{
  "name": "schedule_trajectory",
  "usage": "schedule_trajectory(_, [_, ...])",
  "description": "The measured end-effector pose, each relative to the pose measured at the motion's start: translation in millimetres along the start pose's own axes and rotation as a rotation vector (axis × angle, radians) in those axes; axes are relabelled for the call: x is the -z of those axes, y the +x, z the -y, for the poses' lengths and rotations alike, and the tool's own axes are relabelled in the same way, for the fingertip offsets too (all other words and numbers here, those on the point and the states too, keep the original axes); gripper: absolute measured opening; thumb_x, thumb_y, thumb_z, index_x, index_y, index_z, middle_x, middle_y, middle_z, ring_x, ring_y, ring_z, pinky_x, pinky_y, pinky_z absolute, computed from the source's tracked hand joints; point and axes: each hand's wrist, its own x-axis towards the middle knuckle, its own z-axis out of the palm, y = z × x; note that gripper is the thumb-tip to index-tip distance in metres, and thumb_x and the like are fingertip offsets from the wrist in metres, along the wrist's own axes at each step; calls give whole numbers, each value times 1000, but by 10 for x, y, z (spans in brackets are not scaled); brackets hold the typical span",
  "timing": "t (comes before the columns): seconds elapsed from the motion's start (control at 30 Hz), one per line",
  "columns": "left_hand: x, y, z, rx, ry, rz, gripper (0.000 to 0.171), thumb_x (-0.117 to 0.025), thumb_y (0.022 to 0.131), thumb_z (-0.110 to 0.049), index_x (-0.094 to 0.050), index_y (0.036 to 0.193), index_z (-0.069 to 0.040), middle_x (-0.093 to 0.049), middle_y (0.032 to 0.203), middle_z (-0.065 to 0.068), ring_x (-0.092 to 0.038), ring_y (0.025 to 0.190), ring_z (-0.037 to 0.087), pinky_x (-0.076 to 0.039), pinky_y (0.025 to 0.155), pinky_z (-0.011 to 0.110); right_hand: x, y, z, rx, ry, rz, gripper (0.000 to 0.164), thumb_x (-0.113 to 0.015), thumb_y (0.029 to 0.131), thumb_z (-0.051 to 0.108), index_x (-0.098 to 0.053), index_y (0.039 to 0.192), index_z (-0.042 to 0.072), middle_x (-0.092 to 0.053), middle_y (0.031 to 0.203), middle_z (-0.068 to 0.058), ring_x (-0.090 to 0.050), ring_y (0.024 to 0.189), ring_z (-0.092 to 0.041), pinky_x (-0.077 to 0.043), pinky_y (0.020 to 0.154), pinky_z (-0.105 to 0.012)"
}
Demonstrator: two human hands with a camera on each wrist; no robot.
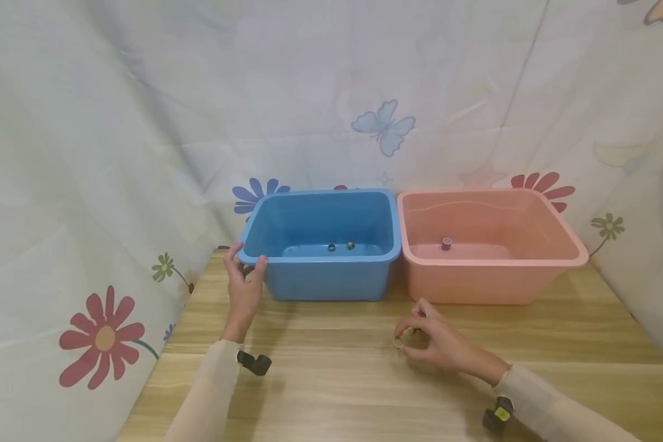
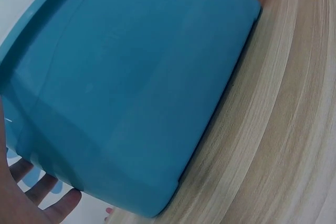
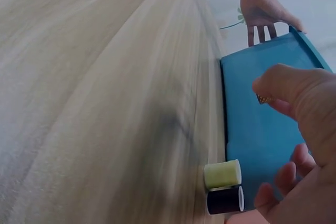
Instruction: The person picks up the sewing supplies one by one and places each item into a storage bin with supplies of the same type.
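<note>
Between thumb and index finger, my right hand [image 1: 439, 341] pinches a small gold-coloured thimble [image 1: 398, 342], its dimpled side [image 3: 262, 99] partly covered by the fingertips in the right wrist view. My left hand [image 1: 245, 294] holds the front left corner of a blue plastic bin [image 1: 328, 279], thumb at the front and fingers along the outer side. Two small round metallic pieces [image 1: 350, 245] lie on that bin's floor. On the table near my right hand are a yellow thread spool [image 3: 222, 174] and a dark thread spool [image 3: 226, 201], mostly hidden in the head view.
A pink plastic bin [image 1: 475, 285] stands right beside the blue one, with a purple thread spool [image 1: 446, 244] inside. Both bins sit at the back of the wooden table [image 1: 331, 380], against a printed curtain [image 1: 309, 92].
</note>
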Motion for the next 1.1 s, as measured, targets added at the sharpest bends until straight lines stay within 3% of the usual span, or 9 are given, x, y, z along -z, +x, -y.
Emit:
schedule_trajectory(0.07, [0,5,7,-3,-2,-2,68,-63,99,-51,-25,153,-35,-41,157,16,-51,129,37,-45,99,62,23,13,10,19,12,16,34,-88,79,12,-74,103,32,-42,98,0,-51,90,-23,-50,77,-37])
schedule_trajectory(0.23, [-4,2,2,7,-2,1,69,-64,98,-51,-25,153,-37,-41,157,16,-51,129,38,-45,99,62,86,56,44,80,40,35,36,-87,80,12,-73,104,34,-44,98,7,-48,83,-9,-50,69,-32])
schedule_trajectory(0.47, [9,1,-14,13,3,3,69,-64,98,-51,-25,153,-37,-41,157,15,-51,129,36,-45,100,60,205,185,139,195,92,33,39,-87,76,4,-72,104,28,-47,95,9,-47,79,-5,-47,62,-25])
schedule_trajectory(0.67, [25,-9,-29,24,3,1,69,-65,98,-52,-26,152,-37,-41,157,15,-50,129,37,-45,99,62,359,288,274,178,73,81,38,-86,80,8,-71,105,32,-44,91,10,-47,76,-6,-47,62,-27])
schedule_trajectory(0.8, [34,-27,-37,29,8,0,69,-65,98,-53,-26,152,-38,-40,158,15,-50,130,37,-45,99,62,422,341,332,179,58,101,33,-85,83,15,-70,105,35,-42,89,10,-46,75,-6,-44,62,-22])
schedule_trajectory(1.1, [34,-17,-67,39,14,13,69,-63,98,-54,-23,153,-40,-38,159,14,-49,132,35,-44,102,63,484,404,383,170,53,119,29,-85,83,15,-72,105,28,-45,91,12,-47,75,-6,-47,61,-29])
